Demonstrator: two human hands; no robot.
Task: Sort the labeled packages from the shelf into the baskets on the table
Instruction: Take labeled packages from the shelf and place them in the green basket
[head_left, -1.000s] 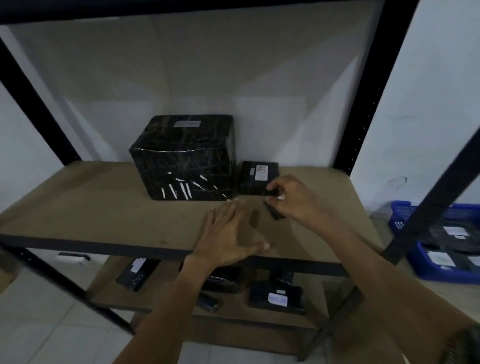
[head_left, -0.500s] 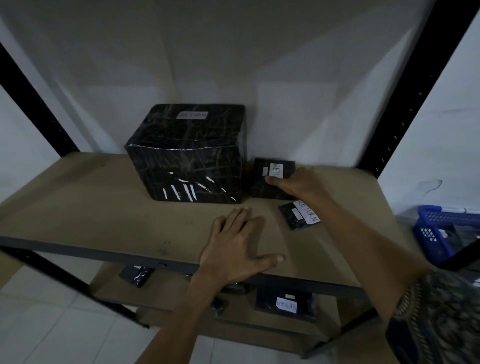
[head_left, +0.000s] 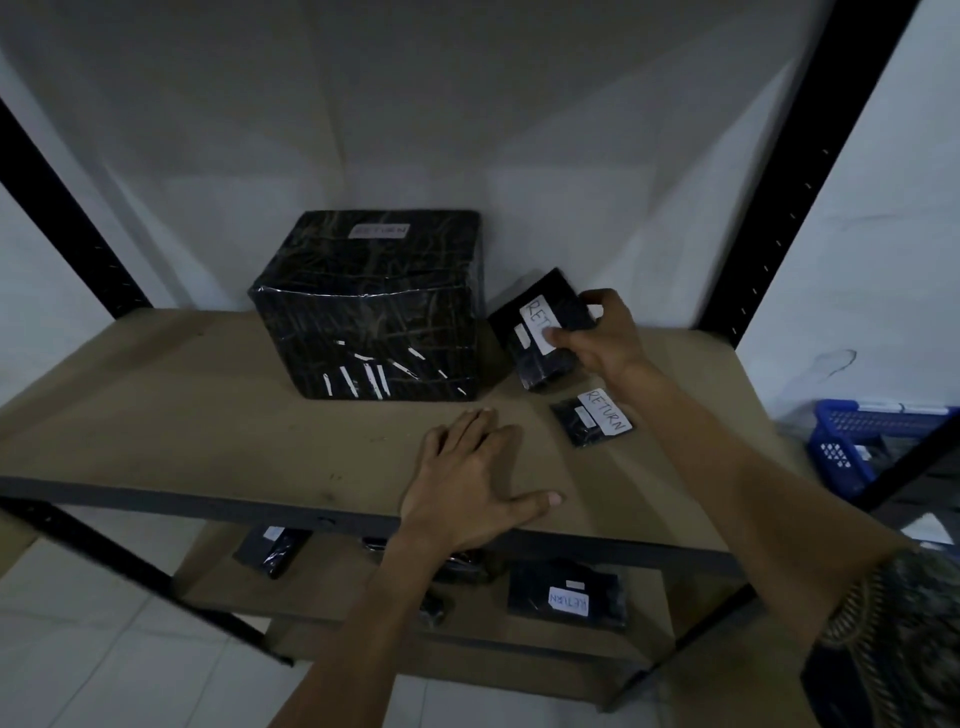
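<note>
Pickup step: the right hand (head_left: 597, 338) grips the small package (head_left: 540, 332) while the left hand (head_left: 467, 473) lies flat on the shelf (head_left: 182, 415). Next, carry it to a basket (head_left: 836, 447).

Right hand (head_left: 605, 340) has tilted the small package (head_left: 545, 332) up, label showing.

Storeroom or parcel-sorting room, dimly lit. Black metal rack (head_left: 810, 171) with holed uprights and bare board shelves (head_left: 182, 415) fills the centre of the frame. Black-wrapped parcels carry white RETURN labels: large box (head_left: 374, 322) mid-frame, flat packet (head_left: 592, 423) to its right, another parcel (head_left: 569, 597) on the lower shelf. Blue plastic basket (head_left: 852, 441) at right edge. Plain white walls (head_left: 363, 130); pale tiled floor (head_left: 78, 649) lower left.
</note>
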